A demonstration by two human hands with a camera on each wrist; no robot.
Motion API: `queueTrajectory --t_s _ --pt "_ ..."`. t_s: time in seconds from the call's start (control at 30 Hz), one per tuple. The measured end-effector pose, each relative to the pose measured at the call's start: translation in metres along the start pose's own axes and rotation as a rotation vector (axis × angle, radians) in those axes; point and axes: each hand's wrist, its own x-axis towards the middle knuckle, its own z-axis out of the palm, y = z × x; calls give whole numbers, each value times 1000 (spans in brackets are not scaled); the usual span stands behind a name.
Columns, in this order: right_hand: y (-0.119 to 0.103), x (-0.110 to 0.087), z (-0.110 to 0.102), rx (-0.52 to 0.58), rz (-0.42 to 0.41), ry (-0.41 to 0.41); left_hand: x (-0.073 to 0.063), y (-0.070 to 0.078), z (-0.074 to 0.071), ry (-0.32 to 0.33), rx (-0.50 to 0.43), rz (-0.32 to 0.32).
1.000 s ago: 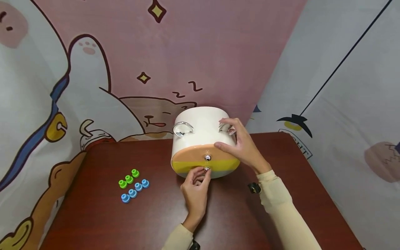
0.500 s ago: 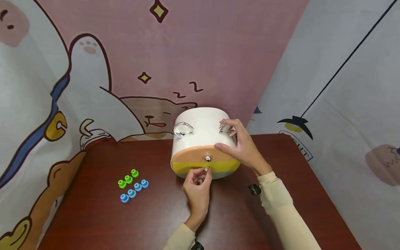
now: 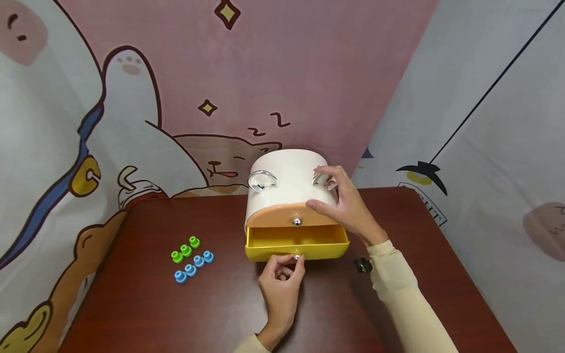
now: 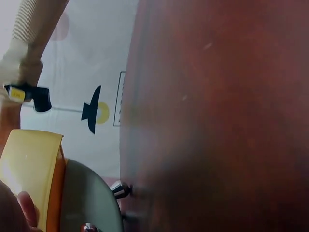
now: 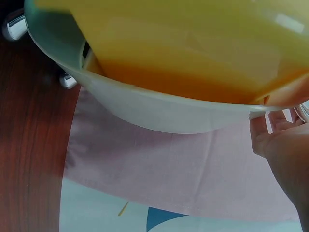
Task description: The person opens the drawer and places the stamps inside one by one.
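Observation:
A small white drawer chest (image 3: 287, 176) stands at the back of the table. Its yellow drawer (image 3: 265, 253) is pulled out, and the bare yellow inside shows. My left hand (image 3: 280, 296) pinches the silver knob (image 3: 296, 257) on that drawer's front between thumb and fingertips. My right hand (image 3: 348, 208) grips the chest's upper right side, thumb on the front edge and fingers by a silver ring handle (image 3: 321, 180). Above the yellow drawer, the orange drawer (image 3: 275, 215) is closed. In the left wrist view a grey-green drawer (image 4: 91, 198) lies beside the yellow one.
On the table's left lie several green pegs (image 3: 186, 250) and several blue pegs (image 3: 191, 270), in two slanting rows. Another ring handle (image 3: 262, 181) is on the chest's left. Behind the brown table (image 3: 220, 314) hangs a cartoon-printed cloth (image 3: 300, 73).
The yellow drawer has slid out towards me, with my left hand drawing back on its knob. My right hand keeps its place on the chest.

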Motion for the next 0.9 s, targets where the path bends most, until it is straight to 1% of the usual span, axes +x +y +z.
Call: queueTrajectory --t_s 0.13,0.2,0.43,0.6,0.8,0.9 --pt "0 1 -2 -9 1 -4 -9 5 -9 -54 26 41" --pt "0 0 -2 -13 4 -7 -13 7 -14 -70 35 52" --pt "-1 -1 1 -12 5 -14 -24 16 -29 -70 44 29" --pt "0 -2 0 -5 -3 -5 -34 21 -32 -79 58 46" --pt "1 -1 1 -4 -17 -3 -42 18 -34 -91 72 126" --pt "0 -1 2 -6 -8 0 -44 17 -35 -96 84 144"
